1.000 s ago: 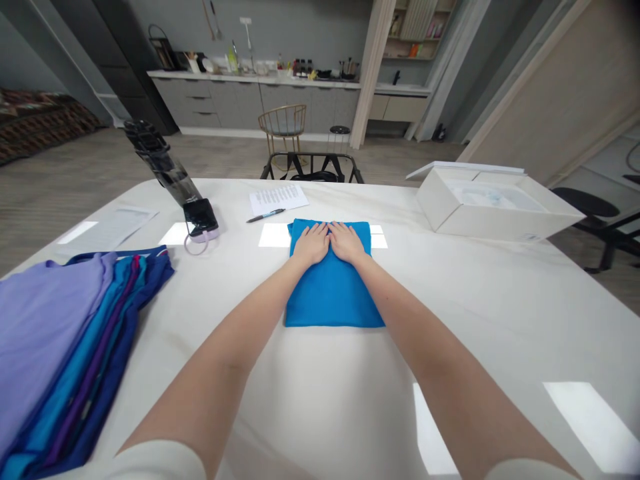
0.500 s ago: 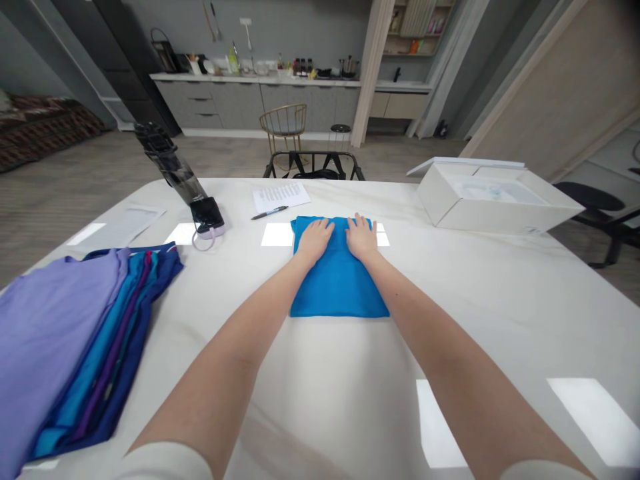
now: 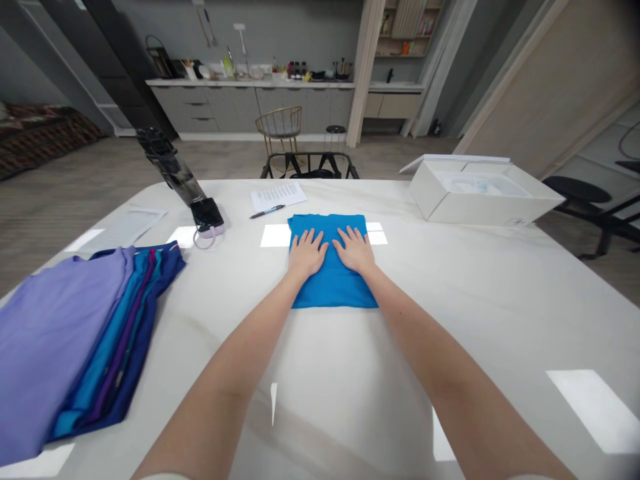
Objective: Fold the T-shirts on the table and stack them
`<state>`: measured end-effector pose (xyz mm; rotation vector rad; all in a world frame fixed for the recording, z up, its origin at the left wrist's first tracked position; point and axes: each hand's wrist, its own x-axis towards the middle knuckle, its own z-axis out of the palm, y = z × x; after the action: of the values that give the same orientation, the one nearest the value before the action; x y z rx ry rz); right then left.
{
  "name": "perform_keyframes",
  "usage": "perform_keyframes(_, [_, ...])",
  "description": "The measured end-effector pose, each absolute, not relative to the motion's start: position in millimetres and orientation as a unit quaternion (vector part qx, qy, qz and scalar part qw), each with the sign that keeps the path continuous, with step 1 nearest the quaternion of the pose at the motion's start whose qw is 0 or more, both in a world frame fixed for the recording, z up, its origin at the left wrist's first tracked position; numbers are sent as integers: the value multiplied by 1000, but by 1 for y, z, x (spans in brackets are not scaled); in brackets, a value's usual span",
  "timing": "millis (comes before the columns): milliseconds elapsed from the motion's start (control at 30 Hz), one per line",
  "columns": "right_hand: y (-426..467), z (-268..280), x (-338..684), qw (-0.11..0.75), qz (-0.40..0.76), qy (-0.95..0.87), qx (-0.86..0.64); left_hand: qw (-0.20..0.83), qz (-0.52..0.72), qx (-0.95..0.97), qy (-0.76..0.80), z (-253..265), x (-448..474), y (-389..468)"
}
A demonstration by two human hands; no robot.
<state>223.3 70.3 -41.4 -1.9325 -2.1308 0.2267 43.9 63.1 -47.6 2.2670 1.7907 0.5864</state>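
Observation:
A bright blue garment (image 3: 333,287), folded into a rough square, lies flat on the white table (image 3: 480,307) in front of me. On its left half rests my left hand (image 3: 308,255), palm down with the fingers spread. My right hand (image 3: 354,250) lies the same way on the right half, fingers apart and pointing away from me. Neither hand grips the cloth. Whether the garment is a shirt or something else, the folds do not show.
At the left is a stack of clothes (image 3: 65,320), lavender on top. Behind it stand a dark clear bottle (image 3: 183,177) and a paper sheet (image 3: 127,227). A pen (image 3: 267,211) lies by a printed page (image 3: 280,195). An opened white box (image 3: 480,207) sits at the back right.
Both hands have slid toward me from the far edge of the blue garment to its middle, and their fingers have spread. The garment stays folded on the table.

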Motion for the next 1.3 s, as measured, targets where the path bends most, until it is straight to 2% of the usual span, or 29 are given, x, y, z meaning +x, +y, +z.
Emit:
perform_keyframes(100, [62,-37,227,158,38,-736,-657,65,205,789,575,-41,43,54])
perform_keyframes(200, [49,-33,221,160,25,-772,-615,90,202,815,535,-33,52,40])
perform_keyframes(300, [30,-33,211,146,42,-768,-622,129,212,787,565,-29,66,21])
perform_keyframes(400, [7,-37,204,133,48,-754,-641,121,216,757,604,-32,76,1])
perform_keyframes(833, [-37,-35,238,92,34,-766,-635,97,166,813,550,-32,34,-42])
perform_keyframes(933, [-42,-33,222,110,18,-771,-627,90,194,796,567,-27,48,-45])
perform_keyframes(1033, [-51,-35,200,128,49,-770,-623,99,204,769,598,-29,66,-49])
perform_keyframes(1300, [-72,-42,201,86,18,-766,-637,14,171,774,609,-44,64,-67])
